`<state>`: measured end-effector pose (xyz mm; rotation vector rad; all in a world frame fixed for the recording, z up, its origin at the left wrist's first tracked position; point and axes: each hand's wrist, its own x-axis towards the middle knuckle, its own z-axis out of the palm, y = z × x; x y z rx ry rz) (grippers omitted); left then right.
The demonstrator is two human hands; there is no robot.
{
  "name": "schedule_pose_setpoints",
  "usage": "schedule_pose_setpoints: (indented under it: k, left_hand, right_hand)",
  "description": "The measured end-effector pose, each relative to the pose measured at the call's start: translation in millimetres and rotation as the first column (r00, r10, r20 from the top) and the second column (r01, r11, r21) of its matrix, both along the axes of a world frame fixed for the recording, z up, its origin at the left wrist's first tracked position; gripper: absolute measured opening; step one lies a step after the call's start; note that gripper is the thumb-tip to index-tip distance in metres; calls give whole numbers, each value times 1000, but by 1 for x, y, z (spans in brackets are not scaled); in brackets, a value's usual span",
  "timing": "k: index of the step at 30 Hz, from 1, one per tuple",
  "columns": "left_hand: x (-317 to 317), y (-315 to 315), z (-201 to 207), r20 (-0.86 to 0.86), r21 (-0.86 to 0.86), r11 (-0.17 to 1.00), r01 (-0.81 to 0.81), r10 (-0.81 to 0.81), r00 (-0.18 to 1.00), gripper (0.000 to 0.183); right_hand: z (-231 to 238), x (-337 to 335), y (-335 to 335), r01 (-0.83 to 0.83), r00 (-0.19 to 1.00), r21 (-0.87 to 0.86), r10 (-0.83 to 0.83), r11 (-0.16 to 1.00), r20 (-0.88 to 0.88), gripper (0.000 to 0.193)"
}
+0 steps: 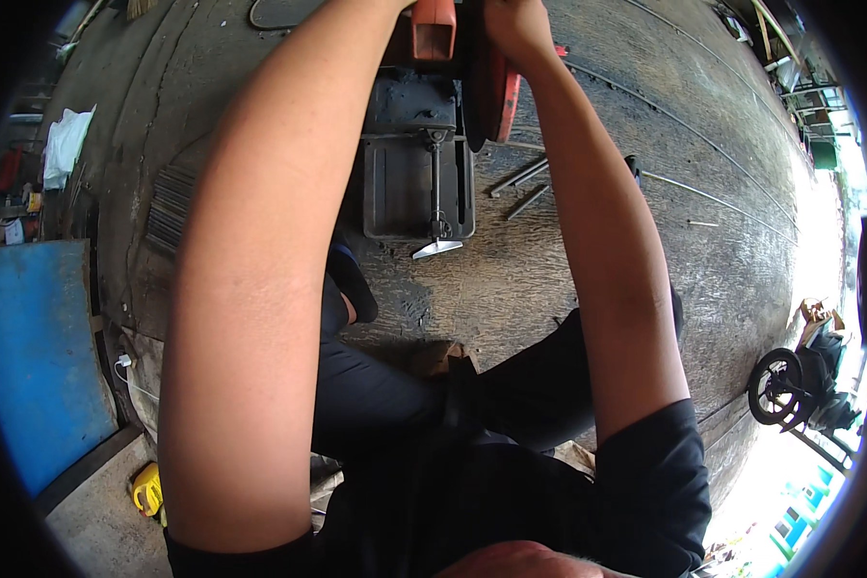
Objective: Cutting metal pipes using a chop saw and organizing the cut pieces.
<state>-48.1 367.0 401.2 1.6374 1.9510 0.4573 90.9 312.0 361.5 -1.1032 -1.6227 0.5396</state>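
In front of me on the floor stands a cut-off saw with a black base [380,193], a red-orange handle [433,29] and a dark disc [476,96] beside a red guard [507,101]. A clamp screw [436,183] with a silver T-shaped handle [437,249] lies along the base. My left hand [402,4] is at the top edge, left of the red-orange handle; its fingers are cut off from view. On the other side, my right hand [518,29] is close above the disc and guard. Its fingers are mostly hidden, so I cannot tell what they grip.
Several metal rods [520,178] lie on the floor right of the saw, and a stack of bars [169,207] lies left. A blue panel [34,356] and a yellow tape measure [148,489] are at the lower left. A motorcycle wheel [776,385] shows at the right.
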Motion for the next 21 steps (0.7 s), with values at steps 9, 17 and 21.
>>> schedule_pose_setpoints:
  k: [9, 17, 21]
  left_hand:
    - [3, -37, 3, -35, 29, 1000, -4, 5, 999, 33]
    - [16, -84, 13, -97, -58, 997, -41, 35, 995, 42]
    - [19, -108, 1, 108, 112, 956, -272, 260, 959, 42]
  right_hand:
    - [-6, -1, -20, -115, 993, 72, 117, 991, -31, 43]
    - [-23, -2, -47, -67, 976, 159, 98, 985, -193, 43]
    - [-34, 6, -55, 1, 1000, 16, -1, 1000, 16, 55]
